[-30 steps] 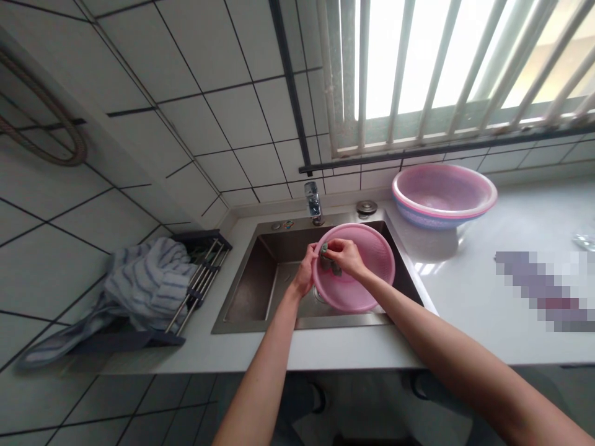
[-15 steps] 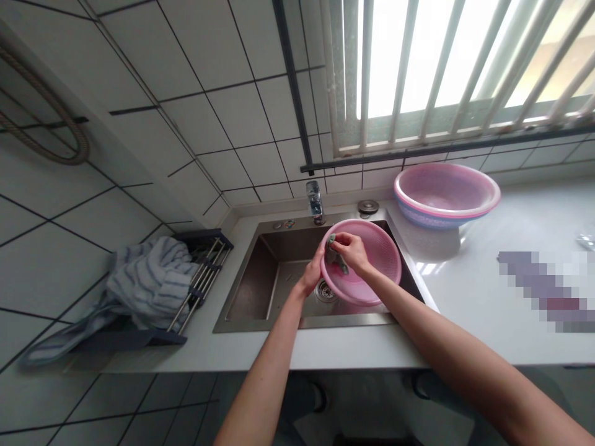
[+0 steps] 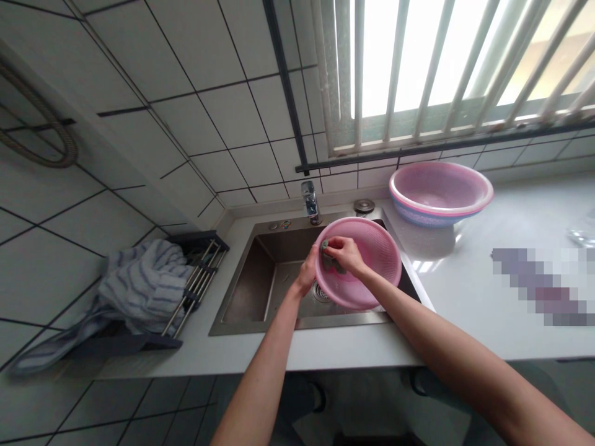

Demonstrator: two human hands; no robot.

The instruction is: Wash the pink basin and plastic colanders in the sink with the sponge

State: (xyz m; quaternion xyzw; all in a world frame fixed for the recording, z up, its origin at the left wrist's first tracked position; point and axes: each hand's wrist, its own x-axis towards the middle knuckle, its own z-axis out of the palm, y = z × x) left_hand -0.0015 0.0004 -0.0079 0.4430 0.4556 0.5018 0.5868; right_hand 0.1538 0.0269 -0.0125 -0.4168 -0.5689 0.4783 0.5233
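A round pink colander (image 3: 379,279) with a perforated wall is held tilted over the right part of the steel sink (image 3: 274,328). My left hand (image 3: 307,271) grips its left rim, fingers on the outside and partly hidden. My right hand (image 3: 344,254) reaches inside and pinches a grey-green cloth (image 3: 325,245) against the inner wall near that rim. Some of the cloth hangs below my fingers. The sink's drain (image 3: 320,292) shows just left of the colander.
Behind the sink stand a faucet (image 3: 310,201) and a round metal drain stopper (image 3: 364,205). Nested pink and blue basins (image 3: 441,214) sit on the right counter. At left, a striped towel (image 3: 144,282) lies over a dark rack (image 3: 193,288). A blurred patch covers something on the far right counter.
The cloth and my right hand have shifted slightly left and down along the colander's inner wall. The colander's tilt has changed a little, and the whole view has moved slightly.
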